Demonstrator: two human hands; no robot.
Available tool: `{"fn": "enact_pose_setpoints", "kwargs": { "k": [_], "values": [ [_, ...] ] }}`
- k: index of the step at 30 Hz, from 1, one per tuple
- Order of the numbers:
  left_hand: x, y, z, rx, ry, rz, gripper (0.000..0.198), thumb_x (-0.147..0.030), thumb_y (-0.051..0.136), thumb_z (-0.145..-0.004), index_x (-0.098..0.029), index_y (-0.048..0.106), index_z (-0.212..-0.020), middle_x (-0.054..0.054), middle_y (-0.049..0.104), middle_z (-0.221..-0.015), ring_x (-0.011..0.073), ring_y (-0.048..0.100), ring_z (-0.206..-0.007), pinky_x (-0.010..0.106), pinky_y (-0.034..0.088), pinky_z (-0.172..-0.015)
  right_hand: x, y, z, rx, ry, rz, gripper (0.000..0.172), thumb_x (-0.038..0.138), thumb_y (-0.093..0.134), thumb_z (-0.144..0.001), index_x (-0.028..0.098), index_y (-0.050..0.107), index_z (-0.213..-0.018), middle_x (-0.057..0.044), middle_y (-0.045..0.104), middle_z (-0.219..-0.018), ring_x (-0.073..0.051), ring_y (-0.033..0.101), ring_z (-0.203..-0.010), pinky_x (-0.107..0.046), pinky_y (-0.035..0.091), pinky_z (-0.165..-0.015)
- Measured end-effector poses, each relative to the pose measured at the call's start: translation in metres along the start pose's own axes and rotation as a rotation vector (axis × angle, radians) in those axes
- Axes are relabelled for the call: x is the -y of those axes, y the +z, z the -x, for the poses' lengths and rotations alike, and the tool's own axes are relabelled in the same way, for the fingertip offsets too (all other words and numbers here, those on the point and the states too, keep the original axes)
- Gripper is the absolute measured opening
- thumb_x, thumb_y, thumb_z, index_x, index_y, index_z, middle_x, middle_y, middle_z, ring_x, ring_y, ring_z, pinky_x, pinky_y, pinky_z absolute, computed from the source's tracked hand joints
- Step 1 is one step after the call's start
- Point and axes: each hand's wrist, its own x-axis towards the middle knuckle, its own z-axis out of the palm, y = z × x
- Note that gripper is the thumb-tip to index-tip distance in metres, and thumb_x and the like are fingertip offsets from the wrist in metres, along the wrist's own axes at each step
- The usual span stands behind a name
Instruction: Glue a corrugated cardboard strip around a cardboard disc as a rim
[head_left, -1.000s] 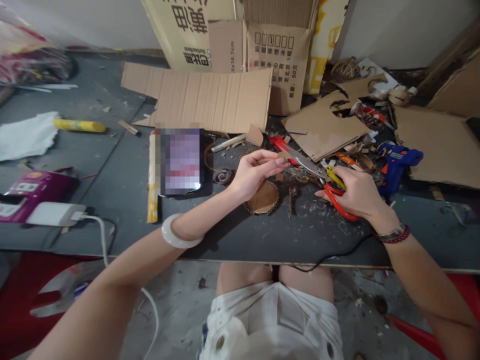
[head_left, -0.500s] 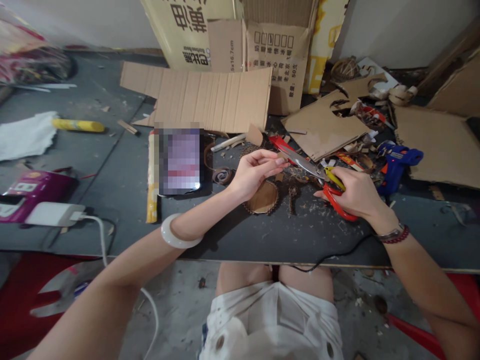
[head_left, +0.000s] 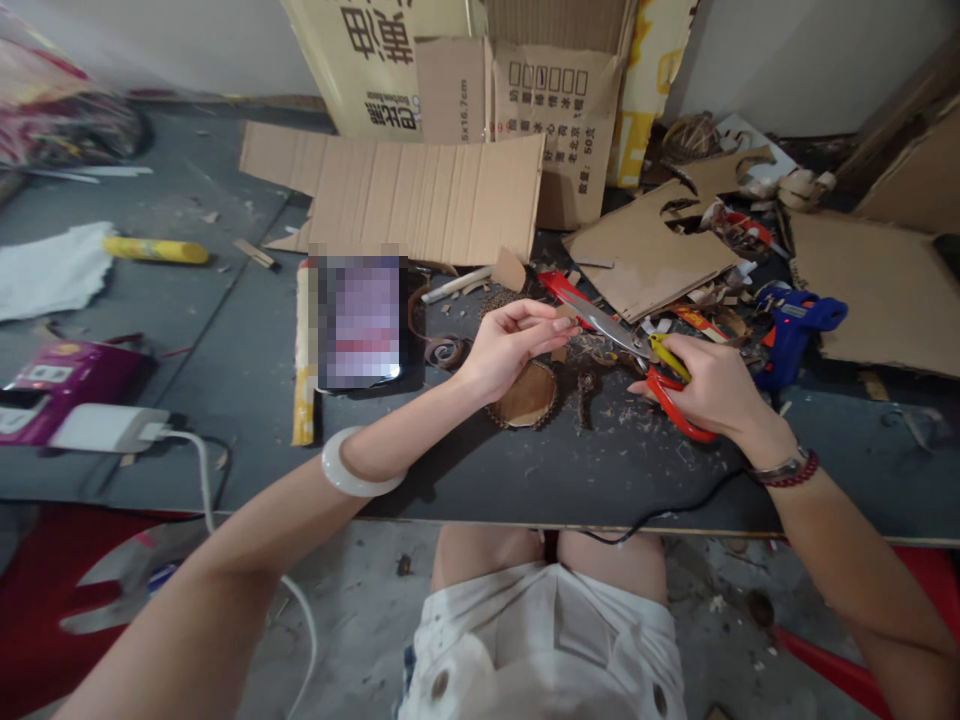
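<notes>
Room: pale wall [head_left: 810, 60] behind, upright printed cardboard boxes [head_left: 555, 120] against it, concrete floor [head_left: 352, 620] below, scattered with scraps.
Surface: dark grey table [head_left: 622, 480], dusted with shavings and cardboard crumbs.
Far edge: flat corrugated cardboard sheet [head_left: 427, 195], cut cardboard piece with a ragged hole [head_left: 645, 250].
Right side: blue glue gun [head_left: 795, 325] on the table, beside a larger cardboard sheet [head_left: 877, 290].
Left side: white cloth [head_left: 45, 270], yellow tube [head_left: 154, 250], white charger [head_left: 109, 428] with its cable running off the near edge.
Middle: blurred tablet-like object [head_left: 364, 320], round cardboard disc [head_left: 527, 395] just below the left hand.
Left hand [head_left: 510, 350]: fingertips pinched together on a small cardboard scrap [head_left: 564, 312], held above the table's middle.
Right hand [head_left: 720, 385]: clamped around red-handled scissors [head_left: 671, 400], blades reaching to the scrap.
</notes>
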Motion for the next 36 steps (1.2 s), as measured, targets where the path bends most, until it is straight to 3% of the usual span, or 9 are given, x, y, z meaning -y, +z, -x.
{"fn": "enact_pose_setpoints", "kwargs": {
  "k": [36],
  "values": [
    [0.0,-0.0021,-0.0021,-0.017,0.047,0.007,0.022,-0.021,0.086,-0.059,-0.016,0.069,-0.072,0.0,0.075,-0.073,0.0122,0.073,-0.074,0.02,0.057,-0.074,0.0004,-0.0015,0.0002,0.041,0.04,-0.039,0.043,0.063,0.06,-0.078,0.02,0.056,-0.08,-0.004,0.061,-0.071,-0.019,0.057,-0.064,-0.029,0.038,-0.06]
  ]
}}
